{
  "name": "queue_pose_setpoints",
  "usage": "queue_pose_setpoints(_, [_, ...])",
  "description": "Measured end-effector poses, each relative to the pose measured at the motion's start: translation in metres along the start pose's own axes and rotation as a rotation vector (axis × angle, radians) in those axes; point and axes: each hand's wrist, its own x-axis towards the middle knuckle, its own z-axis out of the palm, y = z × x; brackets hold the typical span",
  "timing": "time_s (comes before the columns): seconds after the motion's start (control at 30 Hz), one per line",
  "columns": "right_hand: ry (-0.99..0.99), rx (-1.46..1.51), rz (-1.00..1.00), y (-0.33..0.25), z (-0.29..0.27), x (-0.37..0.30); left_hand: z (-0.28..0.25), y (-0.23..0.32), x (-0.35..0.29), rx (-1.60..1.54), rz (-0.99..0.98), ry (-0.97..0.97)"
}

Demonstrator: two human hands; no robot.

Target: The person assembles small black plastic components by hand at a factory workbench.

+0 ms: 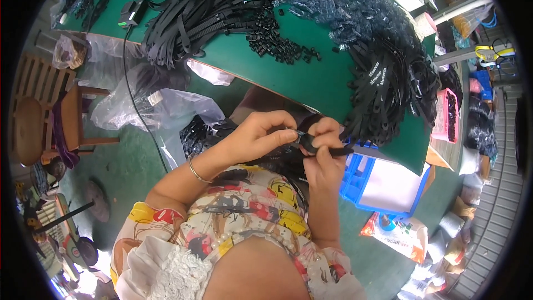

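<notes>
Above my lap, just off the near edge of the green table, both hands work close together. My left hand is closed, thumb and fingers pinching a small dark plastic piece. My right hand grips a black strap whose end sticks out to the right. Where strap and plastic piece meet is hidden by my fingers. Straight ahead on the table lies a heap of small black plastic pieces. To its right are translucent dark plastic pieces and a pile of printed black straps.
A bundle of black straps lies at the table's left. Below the table's right corner is a blue tray, near a printed sack. Plastic bags, a hanging cable and a wooden chair are at left.
</notes>
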Motion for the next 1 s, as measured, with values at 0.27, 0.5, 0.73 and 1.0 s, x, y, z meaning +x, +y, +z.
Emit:
queue_pose_setpoints(0.27, [0.004,-0.198,0.172,0.008,-0.007,-0.003,-0.004,0.014,0.003,-0.553,-0.251,-0.126])
queue_pose_setpoints(0.5, [-0.078,-0.369,0.077,0.005,-0.004,-0.003,-0.004,0.011,0.002,-0.658,-0.311,-0.2])
queue_pose_setpoints(0.73, [-0.074,-0.496,0.017,0.002,0.01,-0.007,0.006,-0.004,-0.007,-0.906,-0.278,-0.105])
queue_pose_setpoints(1.0, [-0.048,-0.482,0.032,0.001,0.014,-0.008,-0.001,-0.001,-0.01,-0.846,-0.317,-0.139])
